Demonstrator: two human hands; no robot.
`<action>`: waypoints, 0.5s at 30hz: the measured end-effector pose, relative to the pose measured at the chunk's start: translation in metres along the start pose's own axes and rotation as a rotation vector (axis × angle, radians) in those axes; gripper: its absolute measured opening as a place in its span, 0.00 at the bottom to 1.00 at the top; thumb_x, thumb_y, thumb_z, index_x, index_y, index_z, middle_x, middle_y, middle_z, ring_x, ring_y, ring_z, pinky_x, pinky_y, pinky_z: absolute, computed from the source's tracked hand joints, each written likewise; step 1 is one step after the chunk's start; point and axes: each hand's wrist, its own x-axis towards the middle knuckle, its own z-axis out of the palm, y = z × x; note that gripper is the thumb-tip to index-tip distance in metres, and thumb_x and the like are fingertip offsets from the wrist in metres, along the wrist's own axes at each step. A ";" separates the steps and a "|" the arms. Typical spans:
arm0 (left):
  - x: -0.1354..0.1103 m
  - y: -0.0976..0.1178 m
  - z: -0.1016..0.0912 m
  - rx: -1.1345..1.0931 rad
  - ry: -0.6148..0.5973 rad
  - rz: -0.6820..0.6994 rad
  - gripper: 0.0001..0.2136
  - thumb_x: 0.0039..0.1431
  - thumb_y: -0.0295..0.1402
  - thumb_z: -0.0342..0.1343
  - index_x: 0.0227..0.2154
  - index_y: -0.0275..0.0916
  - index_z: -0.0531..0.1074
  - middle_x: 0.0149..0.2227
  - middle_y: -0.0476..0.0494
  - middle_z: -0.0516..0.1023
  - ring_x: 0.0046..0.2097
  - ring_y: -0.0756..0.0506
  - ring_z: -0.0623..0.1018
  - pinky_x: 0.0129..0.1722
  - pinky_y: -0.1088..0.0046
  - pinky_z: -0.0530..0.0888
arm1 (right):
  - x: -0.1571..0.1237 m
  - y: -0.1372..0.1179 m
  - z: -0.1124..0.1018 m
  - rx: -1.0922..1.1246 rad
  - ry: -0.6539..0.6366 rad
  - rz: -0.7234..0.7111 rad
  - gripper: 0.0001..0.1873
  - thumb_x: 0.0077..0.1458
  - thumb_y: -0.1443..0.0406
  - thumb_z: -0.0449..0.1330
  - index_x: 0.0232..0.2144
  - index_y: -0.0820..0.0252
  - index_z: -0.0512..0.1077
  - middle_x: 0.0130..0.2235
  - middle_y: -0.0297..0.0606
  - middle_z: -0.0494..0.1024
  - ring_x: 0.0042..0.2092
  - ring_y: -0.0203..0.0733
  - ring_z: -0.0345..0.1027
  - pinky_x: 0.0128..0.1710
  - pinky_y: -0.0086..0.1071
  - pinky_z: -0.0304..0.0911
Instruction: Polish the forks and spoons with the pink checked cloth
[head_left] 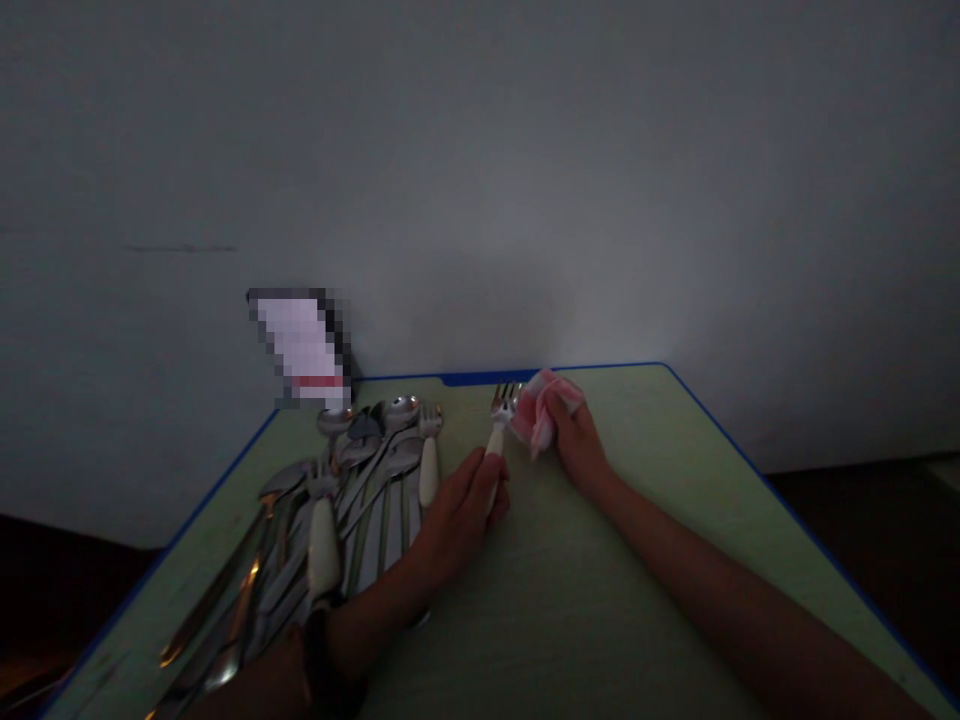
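In my left hand [461, 505] is a fork [500, 415] with a white handle, its metal tines pointing up and away from me. My right hand [576, 440] grips a crumpled pink and white cloth [541, 410], held right beside the fork's head. Whether cloth and tines touch is hard to make out. To the left, under and beyond my left forearm, lies a spread of spoons and forks. Among them are a white-handled fork [324, 535], a smaller white-handled fork [429, 460] and a spoon [405, 408] near the far side.
The pale green table [645, 600] has a blue edge and stands against a grey wall [480, 180]. A blurred-out upright device [300, 340] with a bright screen leans at the far left corner. Gold-toned cutlery handles [244, 605] lie near the left edge.
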 end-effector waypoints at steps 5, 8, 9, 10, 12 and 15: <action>0.004 -0.011 0.000 -0.173 -0.024 0.033 0.12 0.63 0.42 0.39 0.33 0.39 0.61 0.22 0.55 0.63 0.21 0.53 0.61 0.21 0.79 0.60 | -0.007 0.000 -0.001 -0.187 -0.091 -0.220 0.34 0.51 0.56 0.57 0.57 0.57 0.53 0.55 0.44 0.61 0.55 0.45 0.57 0.54 0.40 0.54; 0.006 -0.012 -0.002 -0.112 -0.056 0.081 0.12 0.63 0.39 0.37 0.36 0.40 0.62 0.24 0.53 0.65 0.23 0.52 0.62 0.21 0.79 0.59 | -0.014 -0.006 -0.002 -0.303 -0.046 -0.381 0.18 0.55 0.58 0.52 0.47 0.56 0.64 0.49 0.43 0.63 0.53 0.45 0.58 0.54 0.43 0.53; 0.007 -0.012 -0.002 -0.059 -0.060 0.096 0.12 0.64 0.39 0.38 0.36 0.39 0.63 0.24 0.53 0.64 0.24 0.51 0.62 0.22 0.78 0.60 | -0.017 -0.008 -0.002 -0.340 -0.066 -0.416 0.14 0.55 0.58 0.52 0.43 0.56 0.67 0.47 0.42 0.63 0.51 0.45 0.58 0.54 0.43 0.54; 0.007 -0.011 -0.003 -0.003 -0.058 0.110 0.12 0.64 0.39 0.38 0.35 0.39 0.64 0.25 0.52 0.64 0.25 0.51 0.63 0.23 0.78 0.60 | -0.019 -0.010 -0.002 -0.370 -0.102 -0.432 0.12 0.56 0.59 0.51 0.40 0.56 0.70 0.45 0.41 0.63 0.50 0.45 0.59 0.53 0.43 0.55; 0.008 -0.009 -0.003 0.086 -0.044 0.139 0.13 0.64 0.40 0.39 0.32 0.39 0.64 0.25 0.52 0.64 0.27 0.50 0.64 0.25 0.77 0.61 | -0.021 -0.012 0.000 -0.397 -0.164 -0.423 0.11 0.55 0.59 0.52 0.37 0.55 0.71 0.44 0.41 0.62 0.49 0.45 0.59 0.52 0.43 0.57; 0.009 -0.009 -0.003 0.153 -0.030 0.171 0.14 0.64 0.41 0.40 0.29 0.38 0.63 0.25 0.51 0.66 0.28 0.50 0.66 0.27 0.77 0.62 | -0.021 -0.010 0.003 -0.375 -0.164 -0.346 0.11 0.54 0.59 0.55 0.37 0.56 0.70 0.44 0.41 0.62 0.47 0.43 0.60 0.49 0.41 0.60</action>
